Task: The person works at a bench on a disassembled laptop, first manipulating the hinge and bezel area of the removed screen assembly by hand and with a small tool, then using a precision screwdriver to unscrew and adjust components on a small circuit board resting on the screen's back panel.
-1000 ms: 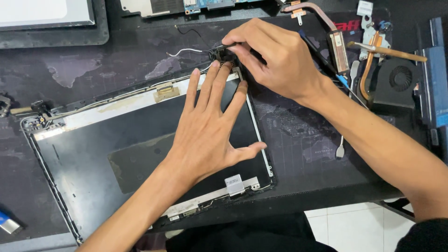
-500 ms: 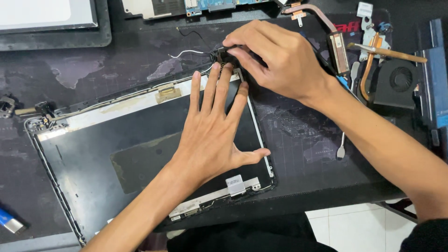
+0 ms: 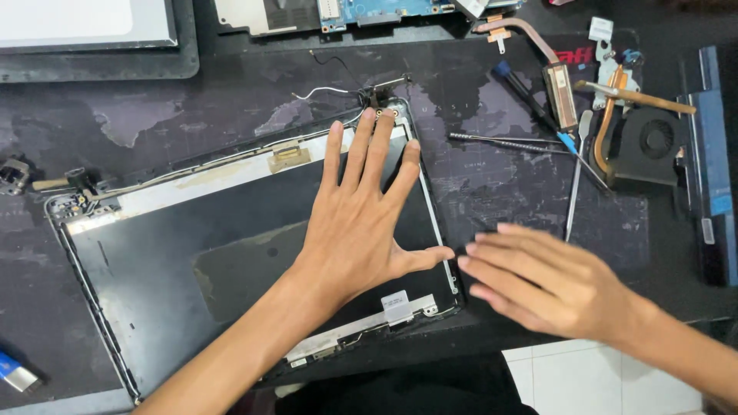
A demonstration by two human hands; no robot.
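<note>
Dark workbench [image 3: 231, 107]; left hand [image 3: 357, 230] flat, open, on laptop lid [image 3: 154, 269]; right hand [image 3: 546, 280] open, empty, beside it.

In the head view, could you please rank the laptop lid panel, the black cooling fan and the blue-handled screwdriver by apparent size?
1. laptop lid panel, by far the largest.
2. black cooling fan.
3. blue-handled screwdriver: about as long as the fan is wide, but much thinner.
</note>
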